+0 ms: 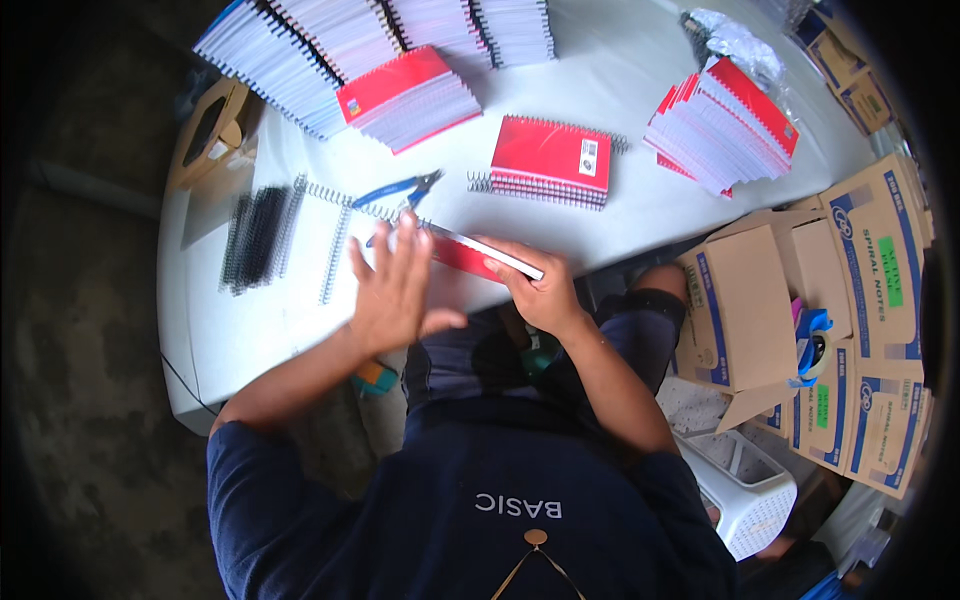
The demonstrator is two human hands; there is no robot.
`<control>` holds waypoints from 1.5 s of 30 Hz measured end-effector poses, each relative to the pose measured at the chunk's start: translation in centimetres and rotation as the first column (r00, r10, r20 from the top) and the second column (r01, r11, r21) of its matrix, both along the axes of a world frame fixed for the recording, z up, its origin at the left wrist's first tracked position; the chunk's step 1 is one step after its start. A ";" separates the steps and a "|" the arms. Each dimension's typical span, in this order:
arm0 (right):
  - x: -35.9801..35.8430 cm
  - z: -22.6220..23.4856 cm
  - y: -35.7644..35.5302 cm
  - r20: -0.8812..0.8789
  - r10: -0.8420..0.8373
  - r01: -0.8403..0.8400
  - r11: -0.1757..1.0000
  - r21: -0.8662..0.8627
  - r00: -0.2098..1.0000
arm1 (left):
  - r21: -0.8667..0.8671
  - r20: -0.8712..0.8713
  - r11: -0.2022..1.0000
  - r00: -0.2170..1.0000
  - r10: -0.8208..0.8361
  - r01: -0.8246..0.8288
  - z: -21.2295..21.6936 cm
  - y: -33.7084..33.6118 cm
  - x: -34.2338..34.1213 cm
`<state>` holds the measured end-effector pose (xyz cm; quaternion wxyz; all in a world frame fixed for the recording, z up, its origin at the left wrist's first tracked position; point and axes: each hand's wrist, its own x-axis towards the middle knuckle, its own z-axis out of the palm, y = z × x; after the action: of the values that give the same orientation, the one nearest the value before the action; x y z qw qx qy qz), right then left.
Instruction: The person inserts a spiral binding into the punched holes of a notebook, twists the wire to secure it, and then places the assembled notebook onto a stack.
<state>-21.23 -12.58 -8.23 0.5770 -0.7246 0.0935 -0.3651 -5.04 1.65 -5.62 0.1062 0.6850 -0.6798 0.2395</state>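
My right hand (pixel 540 288) grips a thin red notebook (pixel 466 259) at its right end, holding it tilted at the table's front edge. A long spiral wire coil (pixel 340 196) runs from the left toward the notebook's far left end; whether it passes through the holes there cannot be made out. My left hand (pixel 390 290) is raised beside that end with its fingers spread, and its fingertips overlap the end of the coil in view. Just beyond lie blue-handled cutting pliers (pixel 395 190), partly hidden behind the coil and the left fingers.
Black coils (pixel 258 238) lie at the left. Red spiral notebooks (pixel 550 155) are stacked ahead, with more red notebooks (pixel 410 95) farther back and a fanned pile (pixel 722 125) at the right. Large bound stacks (pixel 370 35) line the far edge. Cardboard boxes (pixel 740 300) stand right of the table.
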 end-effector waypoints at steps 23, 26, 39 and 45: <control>0.0 1.1 2.5 0.167 0.017 0.036 0.950 -0.309 0.986 | -0.102 -0.455 0.988 0.878 -0.150 0.116 -4.7 1.2 -3.5; 0.1 0.4 1.4 0.158 -0.007 0.060 0.942 -0.331 0.987 | -0.104 -0.094 0.974 0.973 -0.213 0.203 -1.8 1.3 -2.6; 0.9 0.2 2.7 0.108 0.032 0.010 0.931 -0.364 0.994 | -0.396 -0.197 0.916 0.967 -0.159 0.069 -3.2 -2.8 -1.5; 1.3 -0.1 1.3 0.112 0.051 -0.017 0.958 -0.287 0.992 | -0.099 -0.176 0.912 0.895 -0.409 0.397 -1.0 -1.0 -4.5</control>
<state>-19.88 -11.24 -8.28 0.4772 -0.7788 -0.0068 -0.4070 -9.56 0.68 -6.61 0.2395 0.5456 -0.7859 0.1654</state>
